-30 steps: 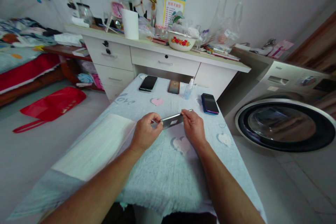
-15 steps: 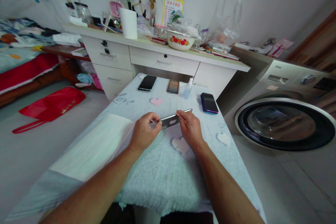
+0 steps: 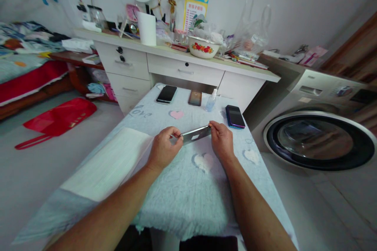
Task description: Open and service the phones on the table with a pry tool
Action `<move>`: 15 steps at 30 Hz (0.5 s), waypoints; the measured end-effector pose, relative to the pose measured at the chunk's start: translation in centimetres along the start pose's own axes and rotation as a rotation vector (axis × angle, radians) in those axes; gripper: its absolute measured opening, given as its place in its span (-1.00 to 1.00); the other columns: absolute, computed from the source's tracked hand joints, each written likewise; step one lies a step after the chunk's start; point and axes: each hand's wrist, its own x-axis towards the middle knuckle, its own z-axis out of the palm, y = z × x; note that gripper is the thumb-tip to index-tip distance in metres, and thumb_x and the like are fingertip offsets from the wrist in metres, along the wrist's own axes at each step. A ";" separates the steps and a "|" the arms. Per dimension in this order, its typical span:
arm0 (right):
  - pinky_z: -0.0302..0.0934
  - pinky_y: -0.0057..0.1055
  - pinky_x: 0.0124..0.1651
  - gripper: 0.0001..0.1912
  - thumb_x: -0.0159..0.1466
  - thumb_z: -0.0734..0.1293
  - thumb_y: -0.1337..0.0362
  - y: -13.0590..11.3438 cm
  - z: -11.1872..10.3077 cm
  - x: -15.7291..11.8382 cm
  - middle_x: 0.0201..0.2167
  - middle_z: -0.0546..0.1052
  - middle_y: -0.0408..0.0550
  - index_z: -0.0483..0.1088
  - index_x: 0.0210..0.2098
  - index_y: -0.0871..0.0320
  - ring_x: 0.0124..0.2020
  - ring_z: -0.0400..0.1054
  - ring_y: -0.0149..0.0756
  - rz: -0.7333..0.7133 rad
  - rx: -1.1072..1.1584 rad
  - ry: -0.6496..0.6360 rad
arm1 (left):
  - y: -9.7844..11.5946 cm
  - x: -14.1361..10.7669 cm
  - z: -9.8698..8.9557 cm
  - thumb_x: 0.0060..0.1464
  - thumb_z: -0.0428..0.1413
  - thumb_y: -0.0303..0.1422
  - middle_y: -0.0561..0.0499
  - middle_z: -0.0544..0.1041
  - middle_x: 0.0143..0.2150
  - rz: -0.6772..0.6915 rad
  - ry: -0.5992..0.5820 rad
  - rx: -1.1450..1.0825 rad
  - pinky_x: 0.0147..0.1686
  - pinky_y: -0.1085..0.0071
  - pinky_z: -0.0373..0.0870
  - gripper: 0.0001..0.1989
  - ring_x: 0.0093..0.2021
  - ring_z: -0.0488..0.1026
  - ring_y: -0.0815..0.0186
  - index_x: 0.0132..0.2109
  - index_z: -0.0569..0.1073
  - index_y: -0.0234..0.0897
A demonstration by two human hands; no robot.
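Note:
Between my two hands is a smartphone (image 3: 195,135), tilted above the cloth, with its dark glossy face towards me and a bright patch reflected in it. My left hand (image 3: 166,146) pinches its left end between thumb and fingers. At the opposite end, my right hand (image 3: 221,139) is closed on the upper right corner. Beyond them lie a black phone (image 3: 167,94) at the left and a phone with a blue-purple edge (image 3: 235,116) at the right. A clear spray bottle (image 3: 211,101) stands between, beside a blurred-out brown item (image 3: 194,98).
A pale folded cloth or paper (image 3: 108,164) lies on the left of the cloth-covered table (image 3: 188,200). Behind it is a white desk (image 3: 165,64) bearing a floral bowl (image 3: 204,48) and a paper roll (image 3: 147,29). A washing machine (image 3: 312,86) stands right; a red bag (image 3: 59,115) lies on the floor.
My right hand has slid rightwards along the phone's top edge to its right corner. My left hand keeps its hold at the left end. The whole view has shifted slightly.

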 end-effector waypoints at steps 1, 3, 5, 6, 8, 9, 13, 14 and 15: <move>0.20 -0.40 -0.18 -0.69 0.36 0.16 0.27 0.0 0.0 0.0 -0.32 0.53 -0.02 0.49 -0.08 0.17 -0.28 0.40 -0.27 0.001 0.000 0.002 | 0.0 0.0 0.0 -0.01 0.08 -0.41 0.09 0.48 -0.40 0.002 0.000 0.001 -0.24 0.40 0.34 -0.99 -0.33 0.42 0.33 -0.36 0.38 -0.23; 0.20 -0.40 -0.18 -0.69 0.36 0.15 0.26 0.1 0.0 0.0 -0.32 0.53 -0.02 0.49 -0.08 0.17 -0.28 0.40 -0.27 0.003 0.001 0.006 | -0.1 0.0 0.0 -0.01 0.08 -0.41 0.09 0.48 -0.40 0.006 0.002 0.005 -0.25 0.40 0.34 -0.99 -0.33 0.42 0.32 -0.36 0.38 -0.23; 0.21 -0.39 -0.17 -0.69 0.36 0.15 0.26 0.2 0.1 0.0 -0.31 0.53 -0.01 0.49 -0.08 0.16 -0.28 0.40 -0.26 0.005 0.006 0.008 | -0.1 -0.1 0.1 -0.01 0.08 -0.42 0.09 0.47 -0.39 0.023 0.007 0.020 -0.24 0.38 0.34 -0.99 -0.33 0.42 0.31 -0.36 0.37 -0.23; 0.21 -0.39 -0.16 -0.69 0.36 0.15 0.26 0.2 0.1 0.0 -0.31 0.54 -0.01 0.48 -0.08 0.16 -0.27 0.40 -0.26 0.006 0.010 0.007 | -0.1 -0.1 0.1 0.00 0.07 -0.43 0.08 0.47 -0.38 0.040 0.019 0.037 -0.22 0.37 0.34 -0.97 -0.31 0.42 0.30 -0.34 0.37 -0.23; 0.22 -0.38 -0.14 -0.69 0.35 0.15 0.26 0.2 0.2 0.0 -0.29 0.54 0.00 0.48 -0.08 0.16 -0.25 0.40 -0.26 0.010 0.022 0.005 | 0.1 -0.3 0.1 -0.01 0.08 -0.45 0.03 0.48 -0.31 0.088 0.063 0.093 -0.16 0.31 0.34 -0.91 -0.23 0.43 0.25 -0.29 0.37 -0.23; 0.22 -0.38 -0.13 -0.69 0.35 0.15 0.26 0.3 0.2 0.0 -0.28 0.54 0.00 0.48 -0.08 0.16 -0.25 0.41 -0.26 0.012 0.028 0.005 | 0.4 -0.4 0.1 -0.02 0.08 -0.46 0.00 0.49 -0.27 0.118 0.093 0.134 -0.11 0.27 0.33 -0.86 -0.17 0.43 0.22 -0.24 0.38 -0.24; 0.23 -0.38 -0.11 -0.70 0.34 0.16 0.29 0.4 0.3 0.0 -0.26 0.55 0.01 0.49 -0.08 0.15 -0.23 0.41 -0.25 0.013 0.047 0.011 | 1.9 -0.8 -0.2 -0.02 0.11 -0.46 -0.07 0.48 -0.14 0.278 0.128 0.262 0.03 0.13 0.23 -0.75 -0.05 0.40 0.13 -0.12 0.39 -0.25; 0.23 -0.38 -0.11 -0.70 0.34 0.16 0.29 0.4 0.4 0.0 -0.26 0.55 0.01 0.49 -0.08 0.15 -0.23 0.41 -0.25 0.010 0.048 0.012 | 2.4 -0.8 -0.3 -0.01 0.11 -0.45 -0.07 0.48 -0.13 0.320 0.108 0.283 0.04 0.13 0.22 -0.76 -0.04 0.39 0.13 -0.13 0.41 -0.25; 0.23 -0.37 -0.10 -0.70 0.34 0.16 0.30 0.4 0.4 0.0 -0.26 0.56 0.02 0.49 -0.08 0.16 -0.23 0.41 -0.25 0.008 0.048 0.013 | 2.9 -0.7 -0.3 0.01 0.11 -0.45 -0.06 0.49 -0.13 0.359 0.085 0.303 0.04 0.12 0.21 -0.77 -0.03 0.38 0.13 -0.13 0.42 -0.24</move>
